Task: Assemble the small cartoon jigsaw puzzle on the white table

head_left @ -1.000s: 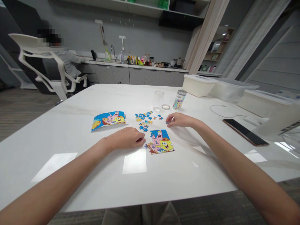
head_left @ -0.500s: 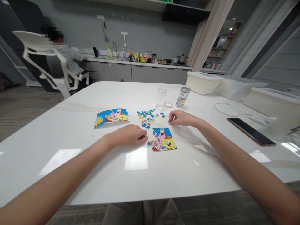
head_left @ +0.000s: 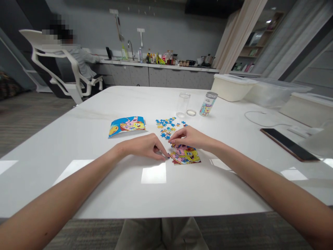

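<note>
While both hands work over the assembled cartoon jigsaw section (head_left: pixel 185 156), the left hand (head_left: pixel 145 147) rests at that section's lower-left corner, curved downward and nearly closed, its fingertips (head_left: pixel 161 156) meeting the white table (head_left: pixel 91 184) just beside a small blue piece (head_left: pixel 168 157); contact with the piece appears likely, but a firm hold cannot be confirmed. The right hand (head_left: pixel 189 137) lies over the section's upper edge, thumb and forefinger (head_left: pixel 173 140) drawn close in a narrow pinch; the fingers cover the spot, so whether they hold a piece cannot be told. For pieces this small, light fingertip pressure with the palm raised is judged sound practice, since it limits disturbance to neighbouring pieces. Loose blue and yellow jigsaw pieces (head_left: pixel 165 126) lie just beyond the section, and a printed picture sheet (head_left: pixel 127 125) lies to its left. Farther beyond the section stand a clear plastic jar (head_left: pixel 183 104), a round lid (head_left: pixel 191 112) and a labelled canister (head_left: pixel 208 103)
</note>
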A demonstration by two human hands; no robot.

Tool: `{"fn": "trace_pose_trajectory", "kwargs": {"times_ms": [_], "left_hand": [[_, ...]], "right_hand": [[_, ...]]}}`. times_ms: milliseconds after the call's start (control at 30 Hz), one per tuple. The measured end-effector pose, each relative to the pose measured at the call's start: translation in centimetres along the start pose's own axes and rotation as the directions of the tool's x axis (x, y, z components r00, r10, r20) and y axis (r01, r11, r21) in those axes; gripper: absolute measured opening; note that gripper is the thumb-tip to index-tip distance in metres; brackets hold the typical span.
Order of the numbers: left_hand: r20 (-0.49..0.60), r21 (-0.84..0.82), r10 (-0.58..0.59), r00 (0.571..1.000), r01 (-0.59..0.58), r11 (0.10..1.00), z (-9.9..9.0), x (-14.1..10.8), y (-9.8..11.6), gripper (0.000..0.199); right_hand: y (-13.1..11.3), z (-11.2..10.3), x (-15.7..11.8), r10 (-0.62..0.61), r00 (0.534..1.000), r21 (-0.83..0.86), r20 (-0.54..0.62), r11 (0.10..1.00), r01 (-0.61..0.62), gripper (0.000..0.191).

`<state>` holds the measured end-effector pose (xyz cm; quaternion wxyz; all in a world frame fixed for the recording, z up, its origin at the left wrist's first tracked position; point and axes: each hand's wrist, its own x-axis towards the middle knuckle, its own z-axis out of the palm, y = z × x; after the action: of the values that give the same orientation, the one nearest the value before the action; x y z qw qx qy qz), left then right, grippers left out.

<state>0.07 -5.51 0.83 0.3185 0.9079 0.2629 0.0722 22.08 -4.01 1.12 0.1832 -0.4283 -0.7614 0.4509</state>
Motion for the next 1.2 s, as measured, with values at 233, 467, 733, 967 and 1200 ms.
{"fn": "trace_pose_trajectory", "kwargs": {"times_ms": [233, 467, 733, 967, 1200], "left_hand": [[0.011, 0.019, 0.014, 1.000, -0.014, 1.000, 0.0, 0.0, 0.1, 0.027], [0.029, 0.034, 0.007, 1.000, -0.008, 0.999, -0.1, 0.0, 0.3, 0.027], [0.026, 0.033, 0.013, 1.000, -0.014, 0.999, 0.0, 0.0, 0.2, 0.027], [0.013, 0.046, 0.018, 1.000, -0.018, 0.999, -0.1, 0.1, 0.4, 0.026], [0.024, 0.053, 0.015, 1.000, -0.016, 0.998, -0.1, 0.1, 0.6, 0.025]], "right_hand": [[0.8, 0.3, 0.5, -0.019, 1.000, -0.004, -0.005, 1.000, 0.019, 0.012], [0.5, 0.3, 0.3, -0.060, 0.998, -0.105, -0.006, 0.993, 0.059, 0.010], [0.3, 0.5, 0.3, -0.043, 0.999, -0.110, 0.010, 0.993, 0.044, 0.011], [0.5, 0.9, 0.3, -0.074, 0.997, -0.131, 0.020, 0.989, 0.076, 0.011], [0.4, 1.3, 0.2, -0.133, 0.991, -0.278, -0.022, 0.953, 0.122, 0.011]]}}
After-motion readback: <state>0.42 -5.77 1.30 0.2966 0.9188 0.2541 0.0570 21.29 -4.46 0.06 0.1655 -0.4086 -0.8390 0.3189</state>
